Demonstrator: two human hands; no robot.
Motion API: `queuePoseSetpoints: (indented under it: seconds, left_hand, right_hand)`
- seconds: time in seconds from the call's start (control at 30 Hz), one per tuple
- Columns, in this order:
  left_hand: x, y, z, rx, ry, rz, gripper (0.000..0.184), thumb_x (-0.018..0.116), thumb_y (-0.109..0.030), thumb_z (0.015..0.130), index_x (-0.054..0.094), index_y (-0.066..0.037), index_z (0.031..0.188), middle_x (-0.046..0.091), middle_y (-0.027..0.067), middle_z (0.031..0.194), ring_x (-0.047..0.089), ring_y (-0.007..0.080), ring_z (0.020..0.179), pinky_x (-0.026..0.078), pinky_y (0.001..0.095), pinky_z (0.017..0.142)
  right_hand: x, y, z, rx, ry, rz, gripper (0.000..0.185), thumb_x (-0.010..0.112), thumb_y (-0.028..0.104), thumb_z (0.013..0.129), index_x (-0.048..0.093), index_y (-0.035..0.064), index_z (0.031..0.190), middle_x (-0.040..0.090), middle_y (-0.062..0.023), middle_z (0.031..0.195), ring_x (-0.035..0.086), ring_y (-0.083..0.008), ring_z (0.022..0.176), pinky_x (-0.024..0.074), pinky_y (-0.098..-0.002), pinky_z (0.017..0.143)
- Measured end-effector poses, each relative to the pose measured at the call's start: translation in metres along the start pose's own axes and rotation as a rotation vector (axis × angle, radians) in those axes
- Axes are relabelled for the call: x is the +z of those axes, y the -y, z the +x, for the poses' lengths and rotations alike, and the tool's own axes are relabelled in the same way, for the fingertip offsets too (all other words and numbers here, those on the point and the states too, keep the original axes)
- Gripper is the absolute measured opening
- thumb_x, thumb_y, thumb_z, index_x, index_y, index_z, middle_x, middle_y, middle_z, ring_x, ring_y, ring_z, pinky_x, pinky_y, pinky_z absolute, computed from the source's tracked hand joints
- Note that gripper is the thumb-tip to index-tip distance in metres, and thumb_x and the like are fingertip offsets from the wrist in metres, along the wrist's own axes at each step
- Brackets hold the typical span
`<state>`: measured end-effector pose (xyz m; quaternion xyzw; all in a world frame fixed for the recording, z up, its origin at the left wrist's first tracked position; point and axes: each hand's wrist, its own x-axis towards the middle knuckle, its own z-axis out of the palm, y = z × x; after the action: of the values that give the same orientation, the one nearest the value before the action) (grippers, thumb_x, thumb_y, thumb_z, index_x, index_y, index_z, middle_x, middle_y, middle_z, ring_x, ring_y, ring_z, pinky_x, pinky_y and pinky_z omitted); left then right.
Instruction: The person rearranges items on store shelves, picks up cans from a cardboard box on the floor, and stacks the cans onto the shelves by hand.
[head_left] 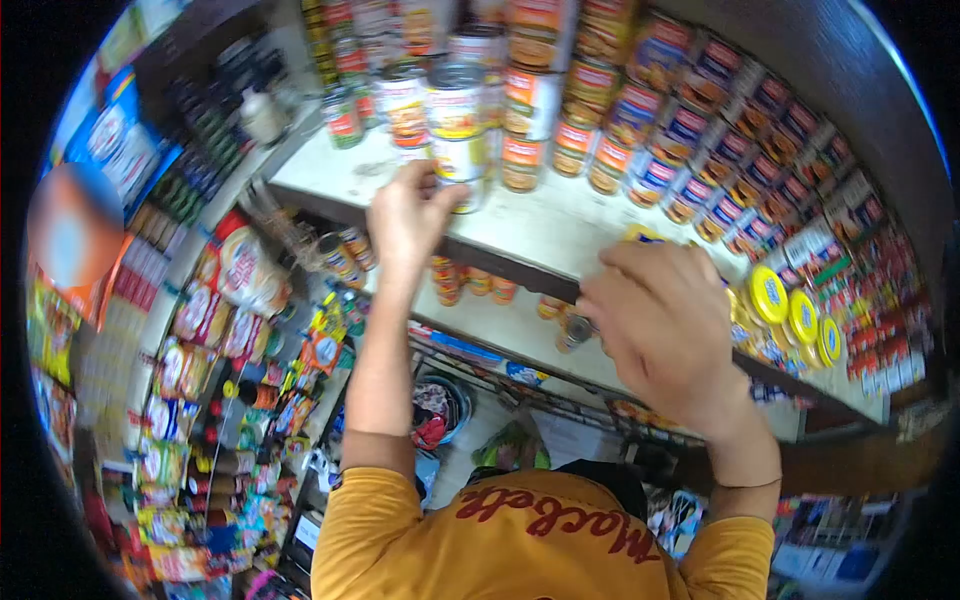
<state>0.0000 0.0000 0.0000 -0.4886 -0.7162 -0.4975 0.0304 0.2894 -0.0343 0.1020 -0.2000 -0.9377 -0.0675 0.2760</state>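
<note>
My left hand (412, 208) is at the front edge of the upper shelf (340, 165), its fingers and thumb closed around the lower part of a white and yellow can (460, 160). Another can (456, 100) with a white, red and yellow label stands on top of that one. My right hand (655, 315) is raised in front of the shelf edge, with its fingers curled and blurred. A small can or jar (575, 332) shows just left of it; whether the fingers touch anything is hidden.
Stacked cans (685, 130) line the back of the shelf. Yellow-lidded jars (768, 295) stand at the right. Small orange cans (478, 282) sit on the lower shelf. Packets and bottles (180, 370) fill the left racks. A tub (458, 405) holds cloth below.
</note>
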Motion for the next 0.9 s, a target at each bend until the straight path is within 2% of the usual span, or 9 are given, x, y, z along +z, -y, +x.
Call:
queuePoseSetpoints:
  seconds: [0.07,0.2,0.37,0.43,0.5,0.57,0.7,0.73,0.9]
  left_hand:
    - [0.002,0.01,0.002,-0.012,0.052,-0.105,0.035,0.078,-0.015,0.072,0.065,0.003,0.099,0.07,0.0108,0.083,0.066,0.0155,0.075,0.053,0.0289,0.07]
    - [0.029,-0.018,-0.005,0.087,0.009,-0.133,0.044,0.08,-0.016,0.069,0.062,0.002,0.105,0.068,0.0126,0.087,0.065,0.0192,0.076,0.052,0.0312,0.072]
    - [0.04,-0.059,-0.044,0.344,-0.267,-0.196,0.052,0.08,-0.012,0.07,0.055,0.003,0.113,0.06,0.0115,0.103,0.056,0.0198,0.092,0.045,0.0325,0.085]
    - [0.049,-0.083,-0.064,0.363,-0.116,-0.393,0.053,0.079,-0.013,0.072,0.053,0.003,0.116,0.059,0.012,0.107,0.057,0.022,0.096,0.045,0.0334,0.087]
    - [0.055,-0.108,-0.077,0.353,0.125,-0.507,0.073,0.078,-0.031,0.074,0.042,0.003,0.129,0.056,0.0158,0.115,0.056,0.0246,0.105,0.042,0.0368,0.093]
    - [0.065,-0.13,-0.082,0.326,0.293,-0.564,0.085,0.077,-0.037,0.074,0.034,0.0,0.136,0.055,0.018,0.118,0.055,0.025,0.108,0.041,0.0387,0.094]
    - [0.069,-0.153,-0.087,0.059,0.629,-0.462,0.079,0.072,-0.015,0.08,0.025,-0.003,0.142,0.064,0.0152,0.096,0.064,0.0189,0.082,0.05,0.0289,0.074]
    - [0.074,-0.148,-0.087,0.129,0.576,-0.437,0.075,0.069,-0.008,0.08,0.026,-0.004,0.142,0.064,0.0118,0.091,0.064,0.016,0.076,0.05,0.0259,0.068]
    - [0.078,-0.14,-0.091,0.192,0.537,-0.504,0.073,0.067,-0.003,0.081,0.028,-0.006,0.143,0.059,0.0122,0.108,0.059,0.0163,0.092,0.048,0.0285,0.08]
  right_hand:
    - [0.005,0.009,-0.027,-0.074,-0.174,-0.06,0.036,0.073,0.011,0.064,0.064,0.0051,0.098,0.061,-0.0113,0.102,0.058,-0.0282,0.095,0.0414,-0.0403,0.08]
    - [-0.01,-0.035,-0.122,0.184,-0.371,-0.274,0.03,0.074,0.0,0.06,0.065,0.0057,0.088,0.06,-0.0139,0.106,0.058,-0.029,0.096,0.0434,-0.04,0.08]
    - [-0.021,-0.06,-0.204,0.462,-0.588,-0.377,0.031,0.073,0.005,0.073,0.059,0.0027,0.101,0.055,-0.0203,0.118,0.053,-0.0338,0.104,0.0409,-0.0421,0.089]
    - [-0.028,-0.068,-0.224,0.517,-0.684,-0.377,0.033,0.072,0.005,0.075,0.057,0.0009,0.104,0.054,-0.0211,0.121,0.051,-0.0334,0.108,0.0399,-0.041,0.091]
    - [-0.034,-0.078,-0.24,0.546,-0.797,-0.365,0.035,0.071,0.005,0.077,0.054,-0.0009,0.108,0.052,-0.0212,0.123,0.05,-0.0329,0.11,0.0389,-0.0394,0.093]
    - [-0.038,-0.088,-0.262,0.634,-0.863,-0.321,0.035,0.067,0.004,0.081,0.052,-0.0019,0.112,0.051,-0.02,0.126,0.049,-0.0294,0.113,0.0386,-0.0362,0.093]
    - [-0.042,-0.088,-0.309,0.867,-0.943,-0.237,0.033,0.064,0.004,0.082,0.054,0.0,0.113,0.052,-0.0164,0.125,0.05,-0.0252,0.113,0.0393,-0.0338,0.091]
    - [-0.043,-0.086,-0.323,0.907,-0.927,-0.243,0.033,0.064,0.004,0.082,0.054,0.0005,0.113,0.053,-0.0159,0.124,0.05,-0.025,0.112,0.0395,-0.0337,0.091]
    - [-0.047,-0.083,-0.39,1.039,-0.915,-0.283,0.03,0.065,0.006,0.081,0.057,-0.0015,0.108,0.057,-0.0152,0.116,0.054,-0.0267,0.107,0.04,-0.0349,0.092]
